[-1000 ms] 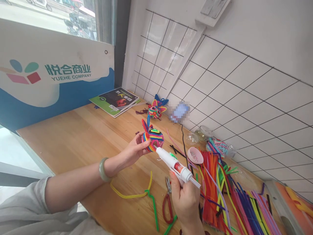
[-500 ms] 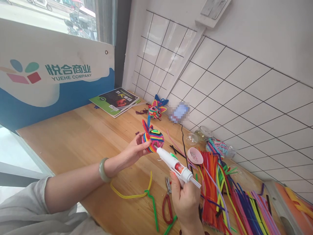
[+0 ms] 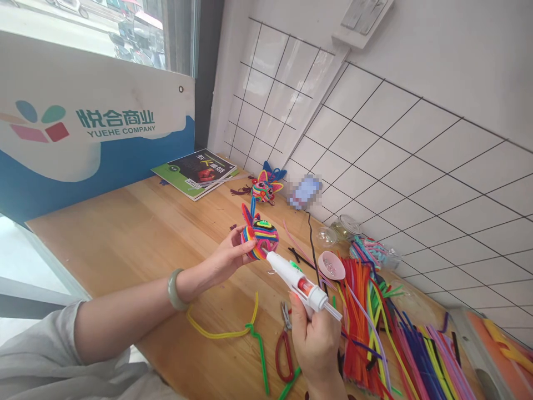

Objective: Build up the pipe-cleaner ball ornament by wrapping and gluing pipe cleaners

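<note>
White tiled wall [image 3: 375,166] with a black wire grid runs along the far side; window and a blue-and-white "YUEHE COMPANY" sign board [image 3: 83,128] stand at the left end. Wooden table [image 3: 137,239] fills the middle, light grain, bare across its left half.

Right half of the table: large spread of pipe cleaners [image 3: 387,328], red, orange, green, blue, pink, lying roughly parallel. Booklets [image 3: 195,173] stacked at the far corner. A finished striped figure [image 3: 264,188] sits near the wall, just beside a blurred item. Small pink dish [image 3: 332,265] just left of the pipe cleaner pile. A yellow pipe cleaner [image 3: 220,328] joined to a green one lies near the front edge; red-handled scissors [image 3: 284,350] beside it.

Left hand [image 3: 227,255]: fingers curled around the rainbow-striped pipe-cleaner ball [image 3: 260,233], held above the table. Ball is round, with a blue and pink ear at top and a dark patch ringed in green.

Right hand [image 3: 316,344]: fingers wrapped around the grip of a white glue gun [image 3: 297,280]; nozzle tip touches the ball's lower edge.
</note>
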`<state>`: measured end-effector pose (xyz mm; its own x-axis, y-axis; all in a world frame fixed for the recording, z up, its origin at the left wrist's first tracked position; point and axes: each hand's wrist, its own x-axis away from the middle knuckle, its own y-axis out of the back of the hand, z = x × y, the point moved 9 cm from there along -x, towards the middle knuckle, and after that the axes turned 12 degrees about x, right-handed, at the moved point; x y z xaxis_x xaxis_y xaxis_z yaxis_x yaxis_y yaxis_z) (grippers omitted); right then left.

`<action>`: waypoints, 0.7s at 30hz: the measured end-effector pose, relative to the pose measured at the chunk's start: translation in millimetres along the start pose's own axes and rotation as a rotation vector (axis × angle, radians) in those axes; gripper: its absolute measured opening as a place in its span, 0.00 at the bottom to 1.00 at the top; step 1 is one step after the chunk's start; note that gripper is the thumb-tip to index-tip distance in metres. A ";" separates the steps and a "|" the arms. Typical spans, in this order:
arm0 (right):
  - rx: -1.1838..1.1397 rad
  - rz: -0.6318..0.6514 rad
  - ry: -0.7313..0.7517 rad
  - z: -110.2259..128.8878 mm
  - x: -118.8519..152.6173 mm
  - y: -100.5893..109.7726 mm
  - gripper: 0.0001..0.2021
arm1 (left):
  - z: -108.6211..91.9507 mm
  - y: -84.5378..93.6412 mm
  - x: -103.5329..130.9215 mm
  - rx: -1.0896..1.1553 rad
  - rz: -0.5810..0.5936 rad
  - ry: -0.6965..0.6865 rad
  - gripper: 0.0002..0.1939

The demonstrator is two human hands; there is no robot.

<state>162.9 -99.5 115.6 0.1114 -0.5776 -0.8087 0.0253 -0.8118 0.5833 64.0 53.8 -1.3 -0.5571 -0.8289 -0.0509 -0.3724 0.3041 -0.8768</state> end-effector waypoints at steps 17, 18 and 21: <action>0.008 -0.020 0.001 -0.9 -1.3 1.7 0.08 | 1.3 -0.2 -0.6 0.014 0.011 0.014 0.20; 0.004 -0.022 0.001 -1.2 -1.5 1.7 0.07 | 1.3 -0.1 -0.7 0.013 0.009 0.016 0.20; -0.004 -0.032 -0.002 -2.4 -0.8 1.6 0.07 | 1.2 0.4 -0.9 0.019 0.004 0.016 0.20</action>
<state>165.2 -100.1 117.3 0.1086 -0.5516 -0.8270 0.0330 -0.8295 0.5576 65.2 54.2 -2.1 -0.5704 -0.8200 -0.0465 -0.3566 0.2982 -0.8854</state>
